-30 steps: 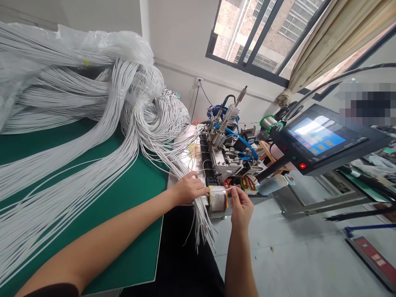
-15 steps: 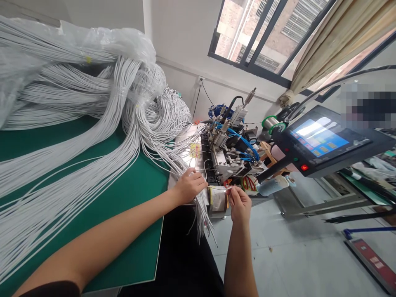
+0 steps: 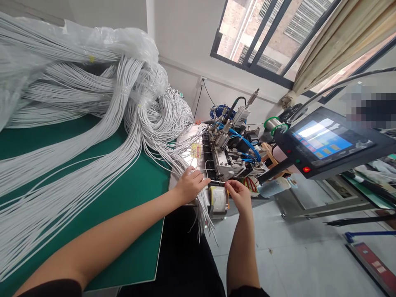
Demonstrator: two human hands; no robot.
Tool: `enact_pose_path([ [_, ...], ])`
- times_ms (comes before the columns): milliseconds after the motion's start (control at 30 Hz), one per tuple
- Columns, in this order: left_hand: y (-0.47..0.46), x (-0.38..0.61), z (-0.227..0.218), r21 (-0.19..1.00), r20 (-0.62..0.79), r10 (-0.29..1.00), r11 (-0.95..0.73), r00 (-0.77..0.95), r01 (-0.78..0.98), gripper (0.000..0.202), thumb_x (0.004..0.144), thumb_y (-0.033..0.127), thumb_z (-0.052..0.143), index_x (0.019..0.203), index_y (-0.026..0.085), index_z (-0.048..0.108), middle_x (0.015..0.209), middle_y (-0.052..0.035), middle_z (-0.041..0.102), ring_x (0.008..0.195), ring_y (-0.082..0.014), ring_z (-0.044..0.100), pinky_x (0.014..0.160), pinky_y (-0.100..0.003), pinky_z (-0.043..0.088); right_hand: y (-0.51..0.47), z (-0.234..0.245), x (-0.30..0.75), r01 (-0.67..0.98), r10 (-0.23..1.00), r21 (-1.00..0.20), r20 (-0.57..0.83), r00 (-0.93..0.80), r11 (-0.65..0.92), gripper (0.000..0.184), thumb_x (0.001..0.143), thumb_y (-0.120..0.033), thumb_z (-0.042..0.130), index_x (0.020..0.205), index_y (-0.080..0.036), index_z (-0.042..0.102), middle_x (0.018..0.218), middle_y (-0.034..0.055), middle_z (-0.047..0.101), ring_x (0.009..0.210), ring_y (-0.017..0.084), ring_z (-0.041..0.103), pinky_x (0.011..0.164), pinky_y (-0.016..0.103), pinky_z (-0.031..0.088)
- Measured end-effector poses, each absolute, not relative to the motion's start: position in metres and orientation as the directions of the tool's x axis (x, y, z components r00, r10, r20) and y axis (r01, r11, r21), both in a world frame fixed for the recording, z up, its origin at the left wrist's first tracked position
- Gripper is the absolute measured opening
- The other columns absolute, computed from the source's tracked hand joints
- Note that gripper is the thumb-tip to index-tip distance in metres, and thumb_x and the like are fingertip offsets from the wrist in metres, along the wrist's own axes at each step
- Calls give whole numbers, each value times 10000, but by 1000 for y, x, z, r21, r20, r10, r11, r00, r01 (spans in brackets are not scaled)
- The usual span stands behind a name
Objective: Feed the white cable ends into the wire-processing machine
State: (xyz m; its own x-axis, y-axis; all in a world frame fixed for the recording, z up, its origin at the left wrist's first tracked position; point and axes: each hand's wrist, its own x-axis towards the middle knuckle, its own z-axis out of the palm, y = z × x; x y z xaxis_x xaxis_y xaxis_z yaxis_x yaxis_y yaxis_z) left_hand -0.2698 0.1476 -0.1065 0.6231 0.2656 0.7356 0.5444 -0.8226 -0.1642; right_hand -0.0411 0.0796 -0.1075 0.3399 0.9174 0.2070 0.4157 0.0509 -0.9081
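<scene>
Between my two hands a single white cable (image 3: pixel 218 181) is stretched along the near edge of the machine (image 3: pixel 227 154). My left hand (image 3: pixel 191 185) is closed on it, resting over a bundle of loose white cables (image 3: pixel 202 214) whose ends hang down past the table edge. At the cable's other end, my right hand (image 3: pixel 238 193) pinches it between thumb and fingertips. More cables run from the big pile (image 3: pixel 145 111) to the machine, several of them lying in a row along its black track. A motor with a white label (image 3: pixel 218 200) sits just below the stretched cable.
Long bundles of white cable (image 3: pixel 77 198) cover much of the green table (image 3: pixel 133 243) on the left. A control screen (image 3: pixel 324 138) on an arm stands at the right, with a spool of wire (image 3: pixel 274 125) beside it. A light blue bottle (image 3: pixel 274 187) lies near the machine.
My right hand has moved up and slightly left, bringing its cable end closer to the machine's edge. My left hand has stayed nearly in place. The view has shifted slightly.
</scene>
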Motion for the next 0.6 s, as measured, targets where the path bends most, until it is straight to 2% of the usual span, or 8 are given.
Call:
enact_pose_path([
  [200,148,-268,-107,-130,690,345,-806,637,577,239,896,105,435,1004,184,632,782,-42,607,832,-189,546,907,-392,305,93,-113,-40,480,918,-875,241,316,64,361,759,-494,645,814,-138,669,726,58,648,660,178,547,609,275,419],
  [433,150,-269,-110,-96,649,389,-811,654,577,268,812,82,486,1008,183,639,785,-53,608,833,-213,540,897,-419,303,107,-120,-40,405,942,-902,254,220,149,267,803,-416,590,704,-172,548,630,-27,480,605,123,423,575,237,330],
  [600,150,-269,-111,-78,628,415,-808,658,584,291,785,75,507,1006,198,650,789,-52,610,841,-221,538,910,-434,291,112,-122,-39,352,958,-928,202,201,122,276,768,-386,590,610,-181,495,587,-42,445,577,112,384,555,230,302],
])
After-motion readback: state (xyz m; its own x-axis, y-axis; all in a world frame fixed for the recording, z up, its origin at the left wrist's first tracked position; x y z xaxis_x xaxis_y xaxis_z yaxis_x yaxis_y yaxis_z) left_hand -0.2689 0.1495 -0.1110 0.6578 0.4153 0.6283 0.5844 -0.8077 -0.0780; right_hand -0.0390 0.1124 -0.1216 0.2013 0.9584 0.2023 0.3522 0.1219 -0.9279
